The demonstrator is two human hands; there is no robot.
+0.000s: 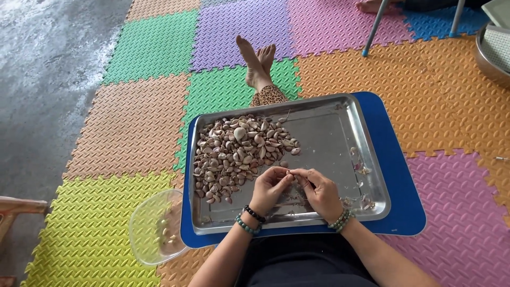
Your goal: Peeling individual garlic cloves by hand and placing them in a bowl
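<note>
A steel tray point(329, 133) rests on a blue board point(396, 175) across my lap. A heap of unpeeled garlic cloves point(236, 151) fills the tray's left half. My left hand point(268, 188) and my right hand point(319, 191) meet over the tray's near edge, fingertips pinching one small garlic clove point(290, 172) between them. Both wrists wear bead bracelets. Loose papery skins point(361, 186) lie on the tray to the right of my hands.
A clear plastic bowl point(154, 226) with a few peeled cloves sits left of the board. Coloured foam floor mats point(138, 122) lie underneath; my bare feet point(257, 64) stretch ahead. A metal basin point(491, 58) and chair legs point(374, 29) stand at top right; bare concrete point(48, 69) lies left.
</note>
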